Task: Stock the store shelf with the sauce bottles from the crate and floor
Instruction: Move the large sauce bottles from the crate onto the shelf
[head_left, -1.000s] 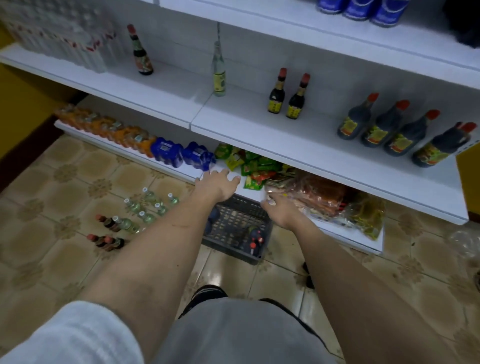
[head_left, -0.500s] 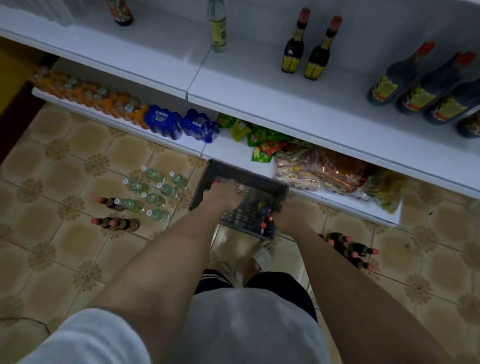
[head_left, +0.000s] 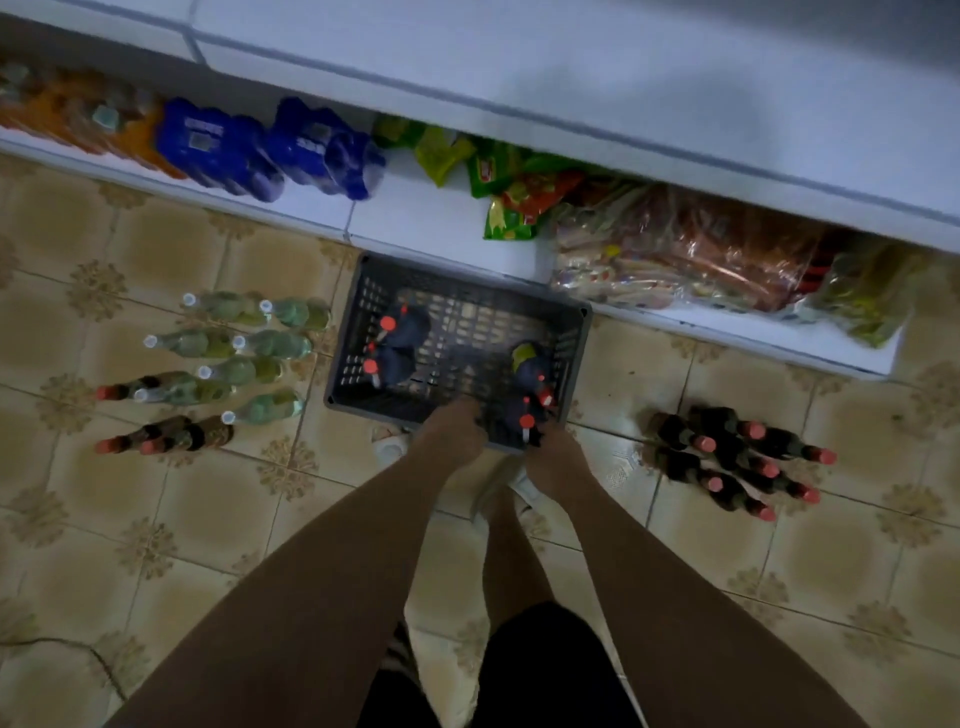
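Observation:
A dark grey plastic crate (head_left: 358, 317) stands on the floor against the bottom shelf. It holds dark sauce bottles with red caps, two at its left side (head_left: 402, 340) and a few in its near right corner (head_left: 524, 382). Both my hands reach down into the near side of the crate. My left hand (head_left: 454, 431) curls over the near rim, just left of the corner bottles. My right hand (head_left: 553, 457) presses against those bottles from the right. The fingertips of both hands are hidden and blurred. The white shelf (head_left: 597, 83) above fills the top of the view.
Clear green bottles (head_left: 244, 353) and a few brown red-capped bottles (head_left: 166, 436) stand on the tiled floor left of the crate. Several dark red-capped bottles (head_left: 727, 457) stand on its right. The bottom shelf (head_left: 431, 218) holds blue packs, orange bottles and snack bags.
My head has tilted down, so the shelf's standing bottles have left the view. Both hands dropped from the bottom shelf's edge into the crate, toward its near right corner.

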